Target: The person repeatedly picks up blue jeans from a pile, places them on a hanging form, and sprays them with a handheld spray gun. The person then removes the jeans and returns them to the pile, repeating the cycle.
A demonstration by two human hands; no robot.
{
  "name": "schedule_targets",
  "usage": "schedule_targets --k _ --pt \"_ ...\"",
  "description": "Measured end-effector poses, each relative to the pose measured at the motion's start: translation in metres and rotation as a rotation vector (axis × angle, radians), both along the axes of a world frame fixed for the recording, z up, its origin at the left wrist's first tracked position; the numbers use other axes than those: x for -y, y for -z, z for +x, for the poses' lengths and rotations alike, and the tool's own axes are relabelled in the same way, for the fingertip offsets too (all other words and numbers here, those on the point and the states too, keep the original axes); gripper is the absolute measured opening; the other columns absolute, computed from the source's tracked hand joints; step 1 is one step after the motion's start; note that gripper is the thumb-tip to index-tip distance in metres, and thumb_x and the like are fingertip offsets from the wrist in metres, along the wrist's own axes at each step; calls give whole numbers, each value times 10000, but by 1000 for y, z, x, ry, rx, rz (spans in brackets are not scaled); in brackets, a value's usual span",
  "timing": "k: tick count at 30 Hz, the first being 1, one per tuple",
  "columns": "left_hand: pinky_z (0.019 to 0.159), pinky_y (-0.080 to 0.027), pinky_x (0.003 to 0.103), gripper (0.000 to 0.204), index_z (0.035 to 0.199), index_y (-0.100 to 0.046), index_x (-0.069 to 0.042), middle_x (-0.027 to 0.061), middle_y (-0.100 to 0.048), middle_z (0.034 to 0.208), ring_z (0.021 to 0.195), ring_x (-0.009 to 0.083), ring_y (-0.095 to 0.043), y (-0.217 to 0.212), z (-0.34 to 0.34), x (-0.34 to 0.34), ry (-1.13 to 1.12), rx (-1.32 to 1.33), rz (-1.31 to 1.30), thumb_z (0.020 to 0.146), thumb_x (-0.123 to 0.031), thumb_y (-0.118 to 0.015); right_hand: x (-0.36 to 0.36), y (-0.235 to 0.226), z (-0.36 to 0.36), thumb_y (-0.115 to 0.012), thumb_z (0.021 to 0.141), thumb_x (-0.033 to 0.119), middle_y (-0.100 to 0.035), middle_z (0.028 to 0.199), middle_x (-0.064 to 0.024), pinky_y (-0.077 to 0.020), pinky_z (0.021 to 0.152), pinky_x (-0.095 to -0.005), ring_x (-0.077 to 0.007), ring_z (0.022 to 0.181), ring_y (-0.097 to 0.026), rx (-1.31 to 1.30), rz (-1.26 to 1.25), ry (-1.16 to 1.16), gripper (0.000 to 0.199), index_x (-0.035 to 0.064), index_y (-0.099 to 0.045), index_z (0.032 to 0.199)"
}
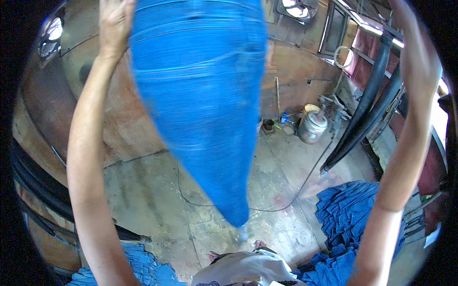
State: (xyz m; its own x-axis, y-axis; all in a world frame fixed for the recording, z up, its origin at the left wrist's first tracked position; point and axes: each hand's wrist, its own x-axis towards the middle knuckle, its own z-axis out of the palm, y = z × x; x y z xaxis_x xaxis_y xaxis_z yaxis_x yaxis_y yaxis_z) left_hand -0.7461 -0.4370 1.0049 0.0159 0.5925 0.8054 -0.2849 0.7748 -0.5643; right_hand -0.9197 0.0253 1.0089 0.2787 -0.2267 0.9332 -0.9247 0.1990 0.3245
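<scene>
Blue fabric (202, 95) hangs just right of the left hand (116, 21).

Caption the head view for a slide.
Left hand at the edge of a tapering, blurred blue cloth, crumpled blue heaps on either side below.

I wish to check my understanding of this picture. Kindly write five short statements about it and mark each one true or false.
1. The left hand is at the left edge of the blue cloth. True.
2. The blue cloth has its narrow end at the top. False: the narrow end is at the bottom.
3. A grey bucket stands on the floor. True.
4. The right hand touches the blue cloth. False: the right hand is apart from it, farther right.
5. Blue fabric lies at lower right. True.
</scene>
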Motion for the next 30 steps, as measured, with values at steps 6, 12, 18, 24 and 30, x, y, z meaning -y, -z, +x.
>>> schedule_targets --k 6,12,18,24,30 --pt "1076 -411 388 434 1309 -595 -23 174 -626 1270 1228 317 -562 21 45 -31 -34 147 352 939 -246 -631 -109 224 -153 -584 1015 219 -540 1435 -167 -326 1156 -378 -256 1345 -492 898 -260 49 471 -27 -509 1409" --pt "1049 -421 385 421 1276 -640 -38 200 -654 1240 1242 337 -559 19 95 -101 347 61 1037 973 -327 -589 -77 352 -261 -716 933 210 -654 1178 -113 -465 931 -323 -164 1029 -601 1220 116 -142 490 -7 -550 1339" --pt "1070 -413 315 789 1444 -455 45 139 -603 1342 1193 207 -589 3 119 -149 645 86 1439 992 -601 -484 -44 354 -260 -667 938 100 -675 1075 -83 -452 948 -346 -186 988 -595 1125 152 -216 281 -31 -615 1181" --pt "1036 -432 327 659 1405 -503 24 146 -628 1288 1164 200 -589 0 94 -211 61 363 1050 981 -476 -569 -30 338 -209 -484 1045 426 -698 1064 -106 -467 472 -249 -111 508 -559 1593 151 -791 469 39 -545 1302" --pt "974 -478 312 601 1328 -561 39 142 -659 1207 1077 181 -619 7 84 -202 229 418 1078 868 -299 -747 -33 301 -162 -494 1037 482 -714 861 -49 -291 356 -228 -59 383 -371 1648 22 -479 401 100 -612 1074"
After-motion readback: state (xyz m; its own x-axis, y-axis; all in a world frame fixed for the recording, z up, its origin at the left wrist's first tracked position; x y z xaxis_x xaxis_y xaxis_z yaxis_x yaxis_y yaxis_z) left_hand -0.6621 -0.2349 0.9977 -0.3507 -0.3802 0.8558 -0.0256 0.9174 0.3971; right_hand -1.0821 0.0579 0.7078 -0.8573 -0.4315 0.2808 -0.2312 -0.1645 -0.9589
